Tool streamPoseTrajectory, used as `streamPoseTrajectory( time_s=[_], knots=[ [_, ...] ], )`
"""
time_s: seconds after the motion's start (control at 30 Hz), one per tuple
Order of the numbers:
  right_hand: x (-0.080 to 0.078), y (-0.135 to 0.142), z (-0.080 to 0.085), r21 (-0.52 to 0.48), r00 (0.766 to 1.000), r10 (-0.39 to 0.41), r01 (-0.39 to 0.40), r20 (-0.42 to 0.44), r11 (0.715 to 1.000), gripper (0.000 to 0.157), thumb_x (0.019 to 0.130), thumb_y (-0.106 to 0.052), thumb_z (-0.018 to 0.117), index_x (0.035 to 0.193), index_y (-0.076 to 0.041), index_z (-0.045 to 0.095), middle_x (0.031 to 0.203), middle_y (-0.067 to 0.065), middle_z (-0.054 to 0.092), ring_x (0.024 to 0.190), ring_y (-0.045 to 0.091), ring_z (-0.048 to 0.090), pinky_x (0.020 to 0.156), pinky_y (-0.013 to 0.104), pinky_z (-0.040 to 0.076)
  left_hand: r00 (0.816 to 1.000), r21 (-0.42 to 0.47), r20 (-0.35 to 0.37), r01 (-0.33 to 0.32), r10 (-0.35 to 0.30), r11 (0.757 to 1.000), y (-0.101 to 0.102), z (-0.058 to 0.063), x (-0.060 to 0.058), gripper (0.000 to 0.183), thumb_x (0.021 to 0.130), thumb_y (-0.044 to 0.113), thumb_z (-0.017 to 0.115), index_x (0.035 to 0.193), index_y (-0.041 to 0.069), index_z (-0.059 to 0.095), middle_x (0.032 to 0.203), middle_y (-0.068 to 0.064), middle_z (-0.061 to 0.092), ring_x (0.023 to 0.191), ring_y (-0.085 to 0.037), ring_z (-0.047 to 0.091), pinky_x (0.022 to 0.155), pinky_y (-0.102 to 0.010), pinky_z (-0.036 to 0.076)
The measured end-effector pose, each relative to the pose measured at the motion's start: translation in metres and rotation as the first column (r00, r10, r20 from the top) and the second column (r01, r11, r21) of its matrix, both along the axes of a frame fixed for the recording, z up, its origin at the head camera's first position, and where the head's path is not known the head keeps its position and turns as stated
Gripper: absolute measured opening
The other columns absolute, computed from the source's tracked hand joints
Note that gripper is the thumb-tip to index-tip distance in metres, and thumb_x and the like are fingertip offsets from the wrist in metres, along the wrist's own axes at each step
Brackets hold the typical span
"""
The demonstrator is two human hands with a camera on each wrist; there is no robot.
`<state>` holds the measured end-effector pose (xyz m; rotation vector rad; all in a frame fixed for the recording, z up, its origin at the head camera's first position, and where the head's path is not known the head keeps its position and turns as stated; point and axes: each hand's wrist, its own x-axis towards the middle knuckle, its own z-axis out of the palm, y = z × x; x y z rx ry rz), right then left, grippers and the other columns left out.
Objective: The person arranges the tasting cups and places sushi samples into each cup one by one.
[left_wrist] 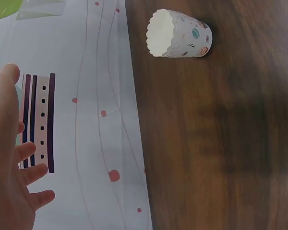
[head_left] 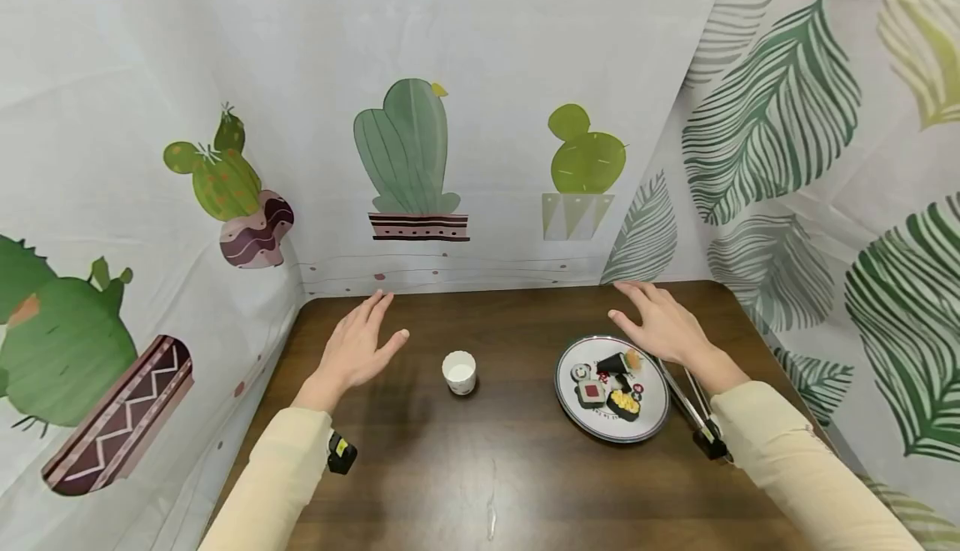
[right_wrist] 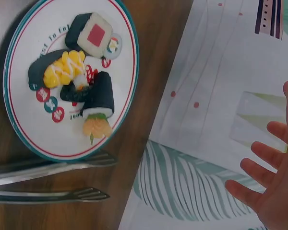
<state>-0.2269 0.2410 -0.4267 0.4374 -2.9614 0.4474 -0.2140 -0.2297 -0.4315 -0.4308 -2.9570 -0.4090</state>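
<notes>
Cup (head_left: 459,380): white, printed, scalloped at the rim; stood upright on the tabletop (head_left: 420,484), between the hands. No food seen inside.
Plate (head_left: 600,426): lay flat to the right of the cup, well apart from it.
Sushi pieces (head_left: 590,393): five made out, all on the plate, bunched about its middle.
Forked metal utensil (right_wrist: 38,174): two slim arms just beside the plate; neither was gripped. Could not tell whether they were joined.
Left hand (head_left: 352,347): raised left of the cup, not touching it; fingers extended, thumb well out, nothing held.
Right hand (head_left: 667,326): raised near the plate's far right edge, no contact seen; fingers extended, thumb apart, nothing held.
Handling done: none evident in the layout; cup, food and utensil all appeared at rest.
Handling left: judged a pause, with no step half-finished; whether a start or a finish, could not tell.
</notes>
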Motion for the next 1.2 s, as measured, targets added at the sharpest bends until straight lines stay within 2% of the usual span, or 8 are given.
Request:
streamPoseTrajectory(
  time_s=[0.27,0.47,0.67,0.83,1.2],
  knots=[
    [-0.003,-0.012,-0.012,-0.023,1.0,0.0,0.001,0.022,1.0,0.062,0.091,-0.054,0.042,0.137,-0.013,0.042,0.136,0.017,0.041,0.121,0.04,0.04,0.08,0.06,0.042,1.0,0.047,0.0,-0.026,0.026,0.999,0.002,-0.013,0.0,0.072,0.089,0.061,0.037,0.145,0.017,0.026,0.15,-0.007,0.025,0.132,-0.033,0.031,0.103,-0.052,0.025],
    [-0.004,-0.019,-0.022,-0.038,1.0,0.011,-0.01,0.013,0.999,0.057,0.091,-0.049,0.046,0.135,-0.012,0.044,0.131,0.019,0.046,0.116,0.04,0.044,0.081,0.057,0.042,0.999,0.091,-0.009,-0.035,0.036,0.995,0.006,-0.026,0.001,0.07,0.09,0.059,0.039,0.144,0.016,0.028,0.149,-0.007,0.027,0.13,-0.034,0.034,0.101,-0.053,0.028],
    [-0.003,-0.028,-0.03,-0.072,1.0,0.003,-0.001,0.028,0.997,0.05,0.092,-0.04,0.05,0.132,-0.009,0.048,0.127,0.021,0.048,0.111,0.041,0.048,0.078,0.055,0.044,0.999,0.145,-0.004,-0.034,0.035,0.989,0.016,-0.043,0.003,0.069,0.09,0.058,0.04,0.143,0.015,0.03,0.147,-0.008,0.03,0.128,-0.035,0.036,0.098,-0.055,0.031],
    [-0.001,-0.038,-0.036,-0.098,0.999,-0.01,0.013,0.032,0.995,0.047,0.092,-0.038,0.051,0.129,-0.009,0.051,0.126,0.022,0.049,0.106,0.04,0.052,0.075,0.054,0.046,0.999,0.194,-0.008,-0.035,0.037,0.98,0.025,-0.056,0.003,0.068,0.089,0.058,0.041,0.143,0.017,0.031,0.146,-0.007,0.032,0.125,-0.035,0.04,0.096,-0.054,0.034],
    [-0.001,-0.057,-0.049,-0.13,0.999,0.001,0.005,0.052,0.991,0.046,0.091,-0.035,0.054,0.128,-0.008,0.052,0.123,0.021,0.052,0.096,0.038,0.058,0.07,0.051,0.048,0.999,0.249,0.036,-0.039,0.031,0.968,0.041,-0.075,0.004,0.068,0.088,0.056,0.046,0.142,0.017,0.033,0.145,-0.007,0.034,0.126,-0.032,0.04,0.097,-0.052,0.035]
  ],
)
